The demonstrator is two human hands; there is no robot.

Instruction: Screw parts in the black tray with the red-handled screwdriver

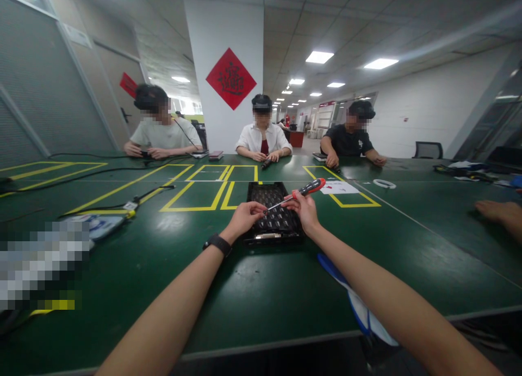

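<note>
A screwdriver (312,187) with a red and black handle is in my right hand (305,212). The fingers grip it low, and its shaft slants down to the left. My left hand (244,219) is pinched closed at the screwdriver's tip; whatever lies between those fingers is too small to make out. Under both hands sits a black tray-like case (267,189) on the green table, with rows of small shiny shapes inside. A pale metallic strip (268,236) lies along its near edge. A dark watch (218,244) is on my left wrist.
Yellow tape outlines mark the green table (171,289). A blue-edged white object (354,300) lies under my right forearm. Paper (339,187) and a white ring (384,184) lie beyond. Several people sit opposite; another person's hand (497,213) rests at right. Cables run left.
</note>
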